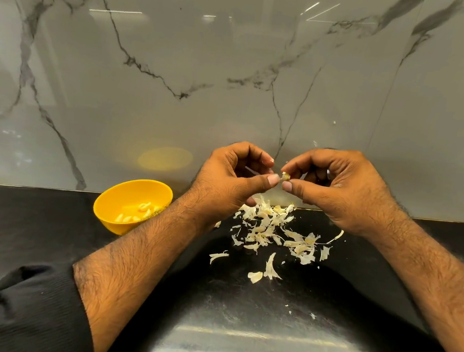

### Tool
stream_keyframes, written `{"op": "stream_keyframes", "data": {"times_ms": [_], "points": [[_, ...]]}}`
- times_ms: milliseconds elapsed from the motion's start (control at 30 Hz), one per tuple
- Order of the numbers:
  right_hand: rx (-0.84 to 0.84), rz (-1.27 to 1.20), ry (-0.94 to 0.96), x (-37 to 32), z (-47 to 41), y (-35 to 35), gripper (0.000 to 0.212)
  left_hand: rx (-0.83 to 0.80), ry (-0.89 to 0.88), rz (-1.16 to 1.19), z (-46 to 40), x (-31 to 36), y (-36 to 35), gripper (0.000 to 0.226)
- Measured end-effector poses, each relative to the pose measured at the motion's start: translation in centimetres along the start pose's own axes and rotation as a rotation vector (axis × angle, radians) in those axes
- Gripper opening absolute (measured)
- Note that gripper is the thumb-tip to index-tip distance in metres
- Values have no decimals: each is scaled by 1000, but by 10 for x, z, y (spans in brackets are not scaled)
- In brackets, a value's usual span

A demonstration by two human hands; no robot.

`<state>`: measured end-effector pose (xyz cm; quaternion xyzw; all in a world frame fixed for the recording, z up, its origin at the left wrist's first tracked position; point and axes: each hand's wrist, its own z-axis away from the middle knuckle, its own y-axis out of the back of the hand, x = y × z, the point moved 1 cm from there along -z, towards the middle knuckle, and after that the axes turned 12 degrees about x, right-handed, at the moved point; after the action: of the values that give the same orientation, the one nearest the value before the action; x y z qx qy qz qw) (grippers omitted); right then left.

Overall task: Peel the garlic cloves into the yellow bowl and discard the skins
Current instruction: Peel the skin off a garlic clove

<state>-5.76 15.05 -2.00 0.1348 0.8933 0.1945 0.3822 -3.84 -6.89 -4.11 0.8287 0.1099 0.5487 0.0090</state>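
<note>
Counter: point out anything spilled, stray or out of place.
Papery garlic skins lie scattered loose on the black counter below the hands, with a few flecks nearer the camera, not yet discarded. The yellow bowl sits upright at the left with peeled cloves inside. Nothing else stands out.

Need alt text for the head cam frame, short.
Both hands, left and right, pinch a garlic clove above scattered skins on a black counter. A yellow bowl holding peeled cloves sits to the left.
</note>
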Motion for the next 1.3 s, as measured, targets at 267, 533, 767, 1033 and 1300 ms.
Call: {"op": "stream_keyframes", "data": {"times_ms": [267, 533, 767, 1033, 1300], "points": [[20, 1, -20, -2, 0, -1, 18, -27, -6, -51, -1, -1, -1, 23], [11, -71, -77, -1, 1, -2, 14, -109, 21, 35, -1, -1, -1, 16], [20, -440, -305, 3, 0, -4, 29, -92, 32, 21, 0, 2, -4, 12], [118, -758, -471, 7, -4, 6, 25, -120, 41, -186, 1, 2, 1, 10], [94, -574, -427, 7, 0, -1, 35, 8, -132, -398, -1, 4, 5, 6]]}}
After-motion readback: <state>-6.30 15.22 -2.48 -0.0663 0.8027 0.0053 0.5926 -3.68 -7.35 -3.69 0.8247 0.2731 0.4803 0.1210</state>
